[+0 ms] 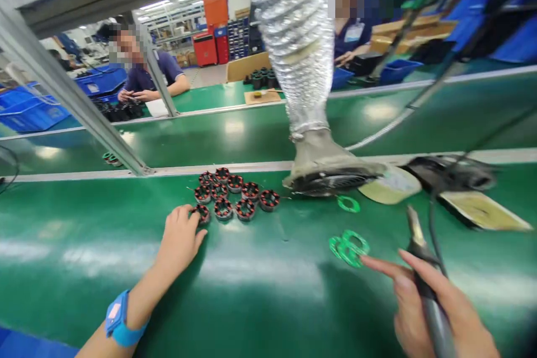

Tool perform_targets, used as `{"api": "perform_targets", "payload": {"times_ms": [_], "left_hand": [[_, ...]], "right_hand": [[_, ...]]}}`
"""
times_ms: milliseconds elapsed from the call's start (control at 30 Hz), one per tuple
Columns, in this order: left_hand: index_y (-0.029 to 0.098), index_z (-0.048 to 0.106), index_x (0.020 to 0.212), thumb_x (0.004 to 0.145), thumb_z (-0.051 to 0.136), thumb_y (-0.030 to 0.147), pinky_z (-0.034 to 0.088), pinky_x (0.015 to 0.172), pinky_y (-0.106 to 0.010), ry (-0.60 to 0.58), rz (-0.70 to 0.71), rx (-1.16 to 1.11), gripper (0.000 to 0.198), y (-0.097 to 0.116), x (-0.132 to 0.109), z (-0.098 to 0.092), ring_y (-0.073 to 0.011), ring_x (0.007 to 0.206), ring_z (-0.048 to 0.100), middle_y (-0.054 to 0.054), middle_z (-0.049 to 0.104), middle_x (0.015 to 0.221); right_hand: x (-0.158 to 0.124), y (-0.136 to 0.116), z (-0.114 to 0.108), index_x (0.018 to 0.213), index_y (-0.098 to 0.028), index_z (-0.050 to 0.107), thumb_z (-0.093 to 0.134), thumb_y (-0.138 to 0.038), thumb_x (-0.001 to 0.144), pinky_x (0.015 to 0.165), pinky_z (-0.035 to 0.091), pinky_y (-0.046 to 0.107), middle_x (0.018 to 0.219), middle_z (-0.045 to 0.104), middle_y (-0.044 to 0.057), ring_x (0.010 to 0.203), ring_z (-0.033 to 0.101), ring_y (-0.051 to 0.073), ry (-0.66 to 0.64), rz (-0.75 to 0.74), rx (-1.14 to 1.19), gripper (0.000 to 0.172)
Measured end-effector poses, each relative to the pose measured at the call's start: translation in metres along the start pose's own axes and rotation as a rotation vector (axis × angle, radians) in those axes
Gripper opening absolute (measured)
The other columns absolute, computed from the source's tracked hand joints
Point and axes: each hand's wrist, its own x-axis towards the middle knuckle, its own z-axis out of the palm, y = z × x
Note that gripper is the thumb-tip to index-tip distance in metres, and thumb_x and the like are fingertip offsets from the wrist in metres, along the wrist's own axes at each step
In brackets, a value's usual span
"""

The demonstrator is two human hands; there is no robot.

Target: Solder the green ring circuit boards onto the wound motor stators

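Nearest, at 4 o'clock, the right hand [436,307] is wrapped around the handle of a soldering iron [419,249], tip up. Its forefinger is stretched out towards a small heap of green rings [349,247] and stops just short of them.

At 8 o'clock the left forearm wears a blue wrist strap [118,319]. The left hand [181,238] lies palm down on the green bench [260,285], fingers bent and close together. The fingertips touch the nearest wound coil [202,212]; whether they pinch it cannot be told.

That coil belongs to a cluster of red-and-black wound coils [232,194], just left of centre at 11 o'clock. One more green ring [348,203] lies apart at 2 o'clock.

Beyond it an extraction hood [331,173] on a foil duct [293,39] sits low over the bench. To its right are a pale pad [392,185] and a black stand [451,174].

Farthest off, across the line, one person [146,75] is seated at 10 o'clock beside blue crates [29,112], and another person [356,28] at 1 o'clock.
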Motion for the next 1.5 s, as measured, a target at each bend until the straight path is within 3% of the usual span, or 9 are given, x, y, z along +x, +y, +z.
{"api": "perform_targets", "payload": {"times_ms": [167,300,500,667,867,1000,1267,1400,1500], "left_hand": [[0.029,0.063,0.093,0.082,0.051,0.037,0.046,0.082,-0.058,0.045,0.027,-0.077,0.018,0.015,-0.022,0.011,-0.0378,0.106,0.05,-0.013,0.057,0.112],[0.034,0.06,0.106,0.081,0.053,0.047,0.049,0.087,-0.056,-0.161,0.133,-0.373,0.029,0.036,-0.039,0.004,-0.0347,0.107,0.055,-0.01,0.057,0.121],[0.037,0.03,0.139,0.086,0.046,0.024,0.047,0.099,-0.044,-0.506,0.206,-0.711,0.056,0.071,-0.032,-0.005,-0.0248,0.121,0.051,-0.006,0.045,0.14],[0.027,0.045,0.126,0.08,0.06,0.028,0.042,0.099,-0.052,-0.415,0.261,-0.676,0.049,0.102,-0.016,0.013,-0.0304,0.115,0.05,-0.011,0.057,0.122],[0.023,0.044,0.122,0.08,0.059,0.025,0.043,0.098,-0.043,-0.447,0.321,-0.757,0.045,0.131,0.002,0.011,-0.026,0.113,0.053,-0.01,0.056,0.123],[0.019,0.045,0.12,0.08,0.057,0.018,0.041,0.096,-0.044,-0.42,0.443,-0.657,0.042,0.136,0.012,0.0,-0.0259,0.11,0.051,-0.01,0.056,0.119],[0.021,0.044,0.129,0.084,0.054,0.014,0.042,0.089,-0.046,-0.352,0.642,-0.408,0.047,0.143,0.01,0.006,-0.0294,0.108,0.044,-0.012,0.051,0.121],[0.023,0.035,0.136,0.087,0.055,0.018,0.042,0.093,-0.042,-0.365,0.613,-0.563,0.054,0.142,0.005,0.017,-0.0256,0.111,0.045,-0.011,0.049,0.123],[0.023,0.033,0.135,0.087,0.057,0.023,0.042,0.095,-0.041,-0.349,0.53,-0.671,0.053,0.14,0.003,0.021,-0.0241,0.112,0.046,-0.011,0.05,0.123]], "right_hand": [[0.017,0.02,-0.033,0.114,-0.023,0.044,0.048,-0.033,0.089,0.076,0.055,0.034,0.098,0.069,0.007,0.086,0.069,0.02,-0.146,0.029,0.04,0.028],[0.019,0.028,-0.033,0.115,-0.022,0.042,0.049,-0.02,0.085,0.077,0.054,0.037,0.098,0.065,0.007,0.089,0.065,0.021,-0.332,-0.059,-0.057,0.03],[0.03,0.014,-0.005,0.115,-0.015,0.047,0.061,-0.018,0.079,0.078,0.05,0.044,0.098,0.059,0.013,0.091,0.058,0.028,-0.385,-0.152,-0.28,0.039],[0.032,0.007,0.003,0.115,-0.012,0.049,0.059,-0.015,0.079,0.079,0.049,0.042,0.097,0.058,0.014,0.09,0.054,0.027,-0.411,-0.183,-0.258,0.038],[0.012,-0.01,0.007,0.118,-0.015,0.051,0.062,-0.017,0.08,0.085,0.048,0.039,0.1,0.058,0.009,0.094,0.051,0.024,-0.572,-0.38,-0.121,0.039],[0.009,-0.01,0.013,0.122,-0.014,0.049,0.063,-0.028,0.082,0.082,0.048,0.042,0.099,0.058,0.012,0.093,0.051,0.026,-0.549,-0.432,-0.11,0.045],[0.001,0.0,-0.007,0.126,-0.018,0.048,0.043,-0.015,0.092,0.069,0.047,0.033,0.089,0.068,0.005,0.076,0.061,0.017,-0.348,-0.449,0.104,0.035],[-0.02,-0.006,-0.017,0.111,-0.022,0.056,0.054,-0.02,0.088,0.07,0.052,0.029,0.092,0.066,0.005,0.08,0.063,0.016,-0.162,-0.209,0.251,0.023],[-0.035,-0.007,-0.02,0.097,-0.021,0.057,0.058,-0.021,0.084,0.057,0.05,0.024,0.078,0.063,0.001,0.065,0.061,0.013,-0.078,-0.002,0.372,0.012]]}}
